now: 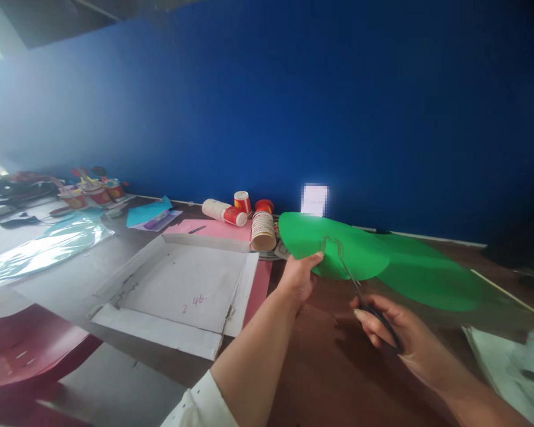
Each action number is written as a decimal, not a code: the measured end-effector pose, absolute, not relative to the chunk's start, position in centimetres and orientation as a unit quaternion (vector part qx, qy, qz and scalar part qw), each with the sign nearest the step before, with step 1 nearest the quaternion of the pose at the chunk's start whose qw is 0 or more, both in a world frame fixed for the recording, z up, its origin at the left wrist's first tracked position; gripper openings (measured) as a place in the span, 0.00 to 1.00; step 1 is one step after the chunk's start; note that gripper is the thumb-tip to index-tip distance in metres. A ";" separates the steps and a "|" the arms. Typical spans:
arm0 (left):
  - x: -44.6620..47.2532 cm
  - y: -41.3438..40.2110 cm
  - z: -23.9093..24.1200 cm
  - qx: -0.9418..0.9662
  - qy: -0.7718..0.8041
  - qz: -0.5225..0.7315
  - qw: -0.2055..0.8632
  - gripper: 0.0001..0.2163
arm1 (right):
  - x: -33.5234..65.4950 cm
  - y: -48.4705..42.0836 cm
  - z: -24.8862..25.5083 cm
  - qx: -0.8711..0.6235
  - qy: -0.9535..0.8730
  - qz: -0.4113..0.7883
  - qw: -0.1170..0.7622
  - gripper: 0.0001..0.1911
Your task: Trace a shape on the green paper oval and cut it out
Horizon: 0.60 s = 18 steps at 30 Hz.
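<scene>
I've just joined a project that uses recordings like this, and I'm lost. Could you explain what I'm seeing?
There is no machine here, just a person's two bare hands. The single picture comes from a camera worn on that person's head, looking forward and down. The left hand grips a bright green, round-edged, paper-like sheet with a dark outline drawn on it. The right hand holds dark-handled scissors, their blades reaching the sheet near that outline. On the brown table, a second green, round-edged sheet lies to the right. To the left sits a shallow white cardboard tray; near its far right corner are red-and-white paper cups. A plain blue wall rises behind.
</scene>
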<state>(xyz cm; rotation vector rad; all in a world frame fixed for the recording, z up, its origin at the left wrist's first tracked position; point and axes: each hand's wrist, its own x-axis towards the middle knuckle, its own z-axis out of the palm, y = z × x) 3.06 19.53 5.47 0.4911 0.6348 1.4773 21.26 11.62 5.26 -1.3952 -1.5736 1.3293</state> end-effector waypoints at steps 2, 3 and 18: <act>3.5 19.4 5.5 0.202 0.277 0.665 0.663 0.25 | 21.2 11.6 5.3 -0.536 -0.602 0.491 0.329 0.28; 3.6 19.3 5.5 0.195 0.277 0.668 0.662 0.25 | 21.2 11.5 5.4 -0.541 -0.604 0.484 0.330 0.27; 4.7 18.6 5.3 0.149 0.295 0.677 0.658 0.24 | 21.0 11.5 5.1 -0.546 -0.596 0.473 0.351 0.27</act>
